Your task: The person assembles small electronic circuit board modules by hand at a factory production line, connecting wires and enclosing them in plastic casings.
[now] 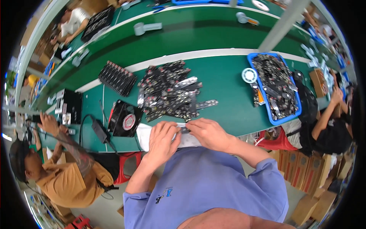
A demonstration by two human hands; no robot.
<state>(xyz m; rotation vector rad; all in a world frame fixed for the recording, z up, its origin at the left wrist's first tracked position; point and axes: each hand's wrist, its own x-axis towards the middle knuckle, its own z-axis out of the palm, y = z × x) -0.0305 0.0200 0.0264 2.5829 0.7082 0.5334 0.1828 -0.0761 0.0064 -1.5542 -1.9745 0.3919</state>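
Note:
At the table's near edge, both of my hands work on one small dark strip-shaped part (185, 130) with a silvery edge. My left hand (163, 138) has its fingers closed on the strip's left side. From the other side, my right hand (207, 132) pinches the strip's right end. A white cloth or sheet (144, 136) lies beneath, partly hidden by my hands. Just beyond my fingers spreads a heap of black strip-like parts (167, 91) with shiny metal and small red bits. One strip (207, 104) sticks out of the heap to the right.
A blue tray (273, 123) full of similar parts stands at right, a white round-headed device (249, 75) by its rim. To the left are a neat stack of black strips (118, 78), a black case (125, 119) and a power adapter (100, 131). Co-workers sit on both sides.

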